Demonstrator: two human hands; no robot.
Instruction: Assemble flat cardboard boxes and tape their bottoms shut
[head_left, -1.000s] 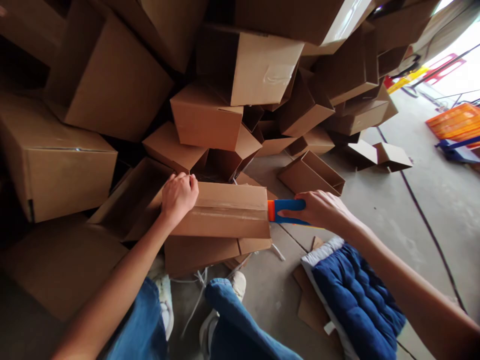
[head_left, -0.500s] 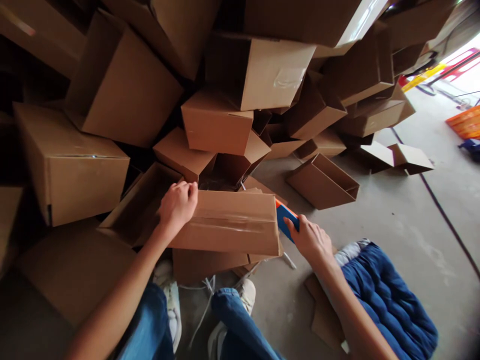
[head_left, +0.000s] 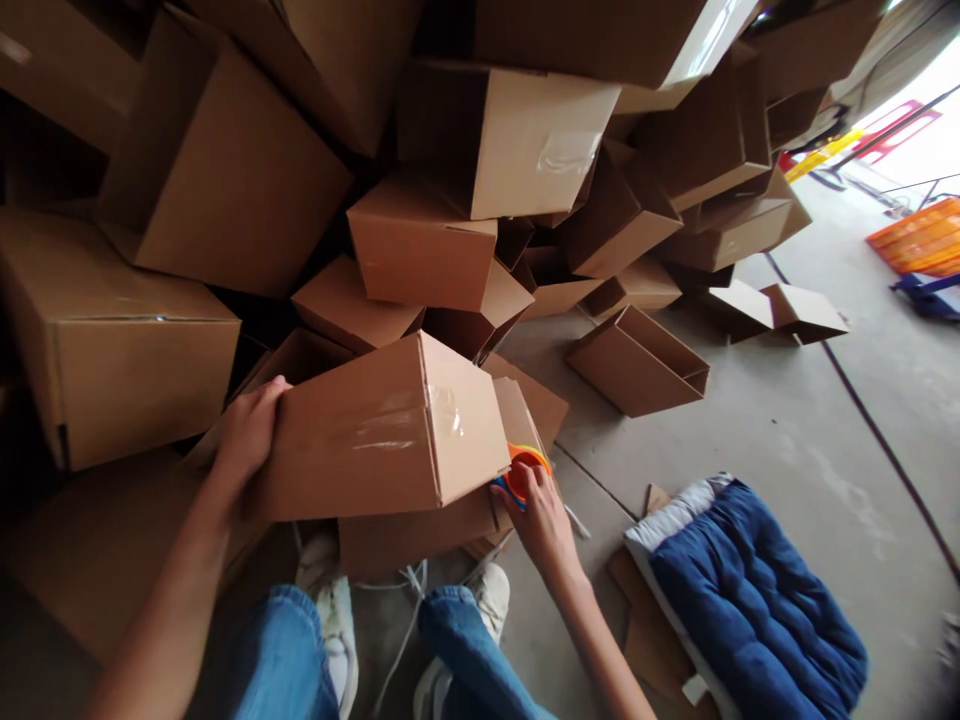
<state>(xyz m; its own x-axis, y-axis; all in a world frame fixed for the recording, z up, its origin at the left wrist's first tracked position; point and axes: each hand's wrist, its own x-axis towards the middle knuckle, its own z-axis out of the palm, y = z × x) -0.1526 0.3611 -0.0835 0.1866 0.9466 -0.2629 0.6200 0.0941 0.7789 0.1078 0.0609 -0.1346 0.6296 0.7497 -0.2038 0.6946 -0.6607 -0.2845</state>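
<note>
My left hand [head_left: 247, 435] grips the left end of a brown cardboard box [head_left: 375, 430], which is raised and tilted with clear tape running over its top and down its right face. Under the box's lower right corner, my right hand [head_left: 538, 515] is closed on an orange and blue tape dispenser [head_left: 519, 472], mostly hidden by the box and my fingers. A flatter box [head_left: 412, 535] lies beneath, just above my knees in blue jeans.
A tall heap of cardboard boxes [head_left: 480, 150] fills the back and left. An open box [head_left: 637, 360] lies on the concrete floor to the right. A blue cushion [head_left: 750, 600] rests at the lower right, an orange crate [head_left: 919, 235] far right.
The box has been lifted and turned so its taped end faces right. My left hand slid to its left end. My right hand drew the tape dispenser down under the right corner.
</note>
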